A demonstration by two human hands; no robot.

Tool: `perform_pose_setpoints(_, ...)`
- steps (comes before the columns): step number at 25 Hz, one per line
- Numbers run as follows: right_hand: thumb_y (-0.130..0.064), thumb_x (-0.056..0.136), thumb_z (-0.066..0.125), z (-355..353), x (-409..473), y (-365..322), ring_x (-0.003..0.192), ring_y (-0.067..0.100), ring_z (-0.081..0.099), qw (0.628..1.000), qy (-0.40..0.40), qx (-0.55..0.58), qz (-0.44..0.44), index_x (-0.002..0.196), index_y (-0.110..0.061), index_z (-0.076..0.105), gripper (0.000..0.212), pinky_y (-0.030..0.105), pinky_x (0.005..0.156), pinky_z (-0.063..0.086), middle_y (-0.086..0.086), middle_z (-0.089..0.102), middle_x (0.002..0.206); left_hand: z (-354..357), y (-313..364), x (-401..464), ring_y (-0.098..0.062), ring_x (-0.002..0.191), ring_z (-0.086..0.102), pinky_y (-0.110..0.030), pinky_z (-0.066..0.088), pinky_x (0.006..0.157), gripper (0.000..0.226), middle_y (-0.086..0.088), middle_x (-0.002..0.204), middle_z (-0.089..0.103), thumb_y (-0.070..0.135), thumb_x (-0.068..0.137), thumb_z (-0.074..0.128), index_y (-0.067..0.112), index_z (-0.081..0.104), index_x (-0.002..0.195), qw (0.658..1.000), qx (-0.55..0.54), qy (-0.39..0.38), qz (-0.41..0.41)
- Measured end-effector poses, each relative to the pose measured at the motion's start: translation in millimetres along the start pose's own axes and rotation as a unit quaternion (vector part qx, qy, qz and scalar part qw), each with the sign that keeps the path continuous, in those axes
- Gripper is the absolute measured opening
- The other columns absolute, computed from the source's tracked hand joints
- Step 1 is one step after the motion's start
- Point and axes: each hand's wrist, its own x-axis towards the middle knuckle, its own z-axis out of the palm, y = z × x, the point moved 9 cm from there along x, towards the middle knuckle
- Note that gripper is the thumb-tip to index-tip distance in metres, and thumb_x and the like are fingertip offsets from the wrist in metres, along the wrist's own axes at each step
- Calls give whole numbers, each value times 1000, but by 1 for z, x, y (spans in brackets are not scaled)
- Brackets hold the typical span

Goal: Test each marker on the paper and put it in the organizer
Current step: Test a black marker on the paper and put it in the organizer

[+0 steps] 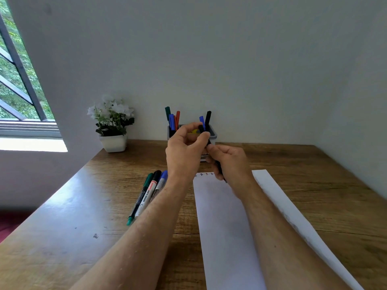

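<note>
Two hands meet above the counter (314, 164), in front of the organizer (213, 133). Left hand (184, 147) pinches the cap end of a black marker (202, 129) between thumb and fingers; right hand (228, 162) grips its barrel. Five markers stand in the organizer. Three more markers (150, 189) lie on the counter left of the paper (222, 216), which bears small test marks at its far edge.

A plain pale wall (230, 59) stood at twelve o'clock behind a wooden table (62, 237). At ten o'clock, a barred window (16, 80) admitted daylight, with green foliage outside. A white-flowered potted plant (112, 124) stood at eleven o'clock.
</note>
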Motion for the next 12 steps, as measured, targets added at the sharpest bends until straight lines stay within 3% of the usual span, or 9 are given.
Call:
perform_pose_setpoints(3,-35,96,62,-8,-1,-8,51,-2,57,999,35,-9,-21,82,-21,77,25,13,50,43,-8,65,60,2,4,-3,-16,81,75,-40,62,84,25,2,82,76,22,91,71,25,70,116,1000,-30,-2,2)
perform_pose_setpoints(7,-44,92,63,-14,-2,-17,45,0,53,995,68,-61,-38,63,-26,68,35,13,47,40,-11,60,49,5,4,-4,-19,81,77,-41,63,77,28,0,87,78,25,89,74,20,70,116,997,-69,-15,-15)
perform_pose_setpoints(12,-47,89,66,-16,-1,-18,64,8,65,989,73,-124,-47,86,-15,80,35,19,59,47,-5,71,70,-1,2,-1,-20,76,76,-37,63,74,15,-1,84,78,20,89,74,15,71,103,995,-93,15,-27)
